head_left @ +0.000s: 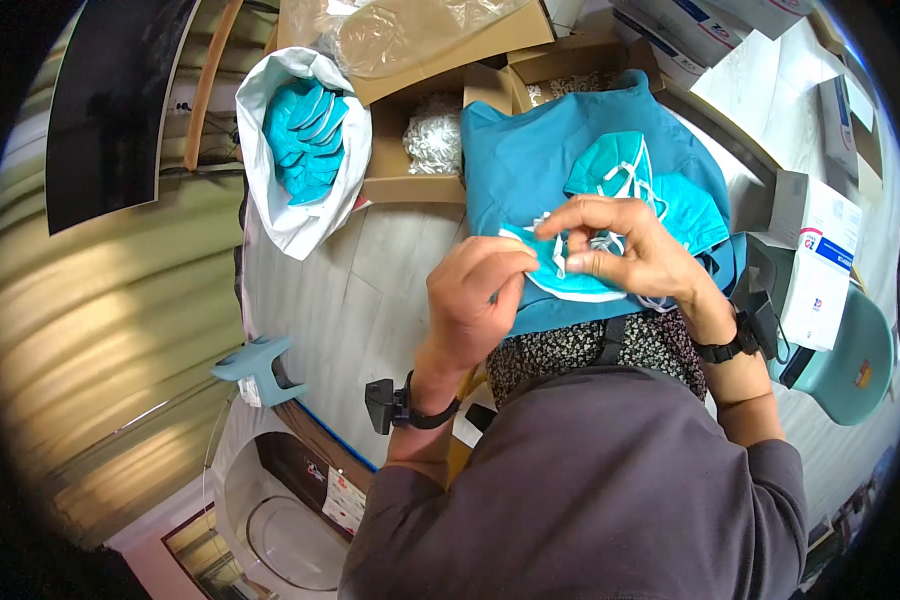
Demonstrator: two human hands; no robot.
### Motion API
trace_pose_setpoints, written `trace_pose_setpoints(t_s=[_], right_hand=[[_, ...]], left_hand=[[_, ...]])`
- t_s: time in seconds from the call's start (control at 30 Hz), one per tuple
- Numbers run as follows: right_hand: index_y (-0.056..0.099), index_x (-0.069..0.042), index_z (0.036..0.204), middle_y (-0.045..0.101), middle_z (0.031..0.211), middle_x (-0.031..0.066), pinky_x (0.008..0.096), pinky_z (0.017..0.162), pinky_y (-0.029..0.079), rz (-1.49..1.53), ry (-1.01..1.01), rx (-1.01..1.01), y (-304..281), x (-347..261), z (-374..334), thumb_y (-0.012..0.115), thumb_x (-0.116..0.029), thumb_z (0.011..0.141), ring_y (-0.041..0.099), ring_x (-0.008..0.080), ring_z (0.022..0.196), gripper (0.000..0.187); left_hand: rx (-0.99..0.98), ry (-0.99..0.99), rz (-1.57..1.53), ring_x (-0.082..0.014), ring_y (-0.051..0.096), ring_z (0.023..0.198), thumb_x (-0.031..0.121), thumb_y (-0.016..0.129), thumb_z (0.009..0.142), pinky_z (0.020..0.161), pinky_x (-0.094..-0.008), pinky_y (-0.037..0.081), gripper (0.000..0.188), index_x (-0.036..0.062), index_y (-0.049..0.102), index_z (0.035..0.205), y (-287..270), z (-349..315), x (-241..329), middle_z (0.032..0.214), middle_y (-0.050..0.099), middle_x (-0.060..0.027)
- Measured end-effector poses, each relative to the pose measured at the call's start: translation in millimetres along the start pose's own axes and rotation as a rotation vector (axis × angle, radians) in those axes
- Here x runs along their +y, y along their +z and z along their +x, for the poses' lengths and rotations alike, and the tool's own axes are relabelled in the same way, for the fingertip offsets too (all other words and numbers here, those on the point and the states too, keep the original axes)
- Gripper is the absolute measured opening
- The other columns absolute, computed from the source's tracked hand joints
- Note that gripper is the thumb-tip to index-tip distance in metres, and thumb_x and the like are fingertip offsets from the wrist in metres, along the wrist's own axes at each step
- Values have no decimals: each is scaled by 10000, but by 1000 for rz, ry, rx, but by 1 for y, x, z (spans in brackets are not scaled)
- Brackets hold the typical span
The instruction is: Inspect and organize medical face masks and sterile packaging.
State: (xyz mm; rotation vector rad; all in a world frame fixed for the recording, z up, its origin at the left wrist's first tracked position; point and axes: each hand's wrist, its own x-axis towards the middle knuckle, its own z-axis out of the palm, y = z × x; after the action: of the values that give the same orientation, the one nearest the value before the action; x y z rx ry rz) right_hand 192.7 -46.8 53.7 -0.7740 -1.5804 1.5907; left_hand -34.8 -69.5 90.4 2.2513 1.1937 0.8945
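A teal face mask with a white edge lies across my lap on a blue cloth. My left hand is closed in a pinch on the mask's left corner. Over the same mask, my right hand curls its thumb and forefinger around a small white strip, apparently part of the mask's strap; the exact contact is partly hidden. Just beyond the right hand rest more teal masks, with white straps loosely tangled on top.
A white sack of teal masks stands at the far left. Beside it, a cardboard box holds a clear bag of small white pieces. White cartons and a green chair are on the right, a blue-grey stool on the left.
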Motion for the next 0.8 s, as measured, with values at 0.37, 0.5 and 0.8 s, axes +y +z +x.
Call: trace_pose_setpoints(t_s=[0.37, 0.5, 0.8], right_hand=[[701, -30, 872, 612, 738, 20, 278, 693, 449, 98, 3, 154, 15, 18, -12, 809, -153, 803, 552, 119, 730, 177], [690, -45, 827, 600, 706, 4, 245, 623, 408, 107, 67, 148, 18, 3, -10, 798, -137, 813, 516, 77, 675, 143], [672, -23, 866, 641, 766, 110, 311, 622, 468, -262, 179, 452, -9, 49, 4, 713, -108, 859, 608, 221, 693, 94]], left_hand=[[-9, -122, -27, -174, 664, 796, -116, 716, 681, 669, -289, 535, 303, 85, 750, 906, 9, -12, 14, 953, 656, -53], [36, -18, 95, -201, 660, 769, -104, 693, 659, 661, -302, 537, 310, 91, 753, 892, 10, -14, 13, 909, 670, -42], [43, 197, 102, -245, 672, 769, -58, 711, 678, 674, -346, 550, 215, 84, 749, 834, -13, -16, 38, 885, 700, -66]])
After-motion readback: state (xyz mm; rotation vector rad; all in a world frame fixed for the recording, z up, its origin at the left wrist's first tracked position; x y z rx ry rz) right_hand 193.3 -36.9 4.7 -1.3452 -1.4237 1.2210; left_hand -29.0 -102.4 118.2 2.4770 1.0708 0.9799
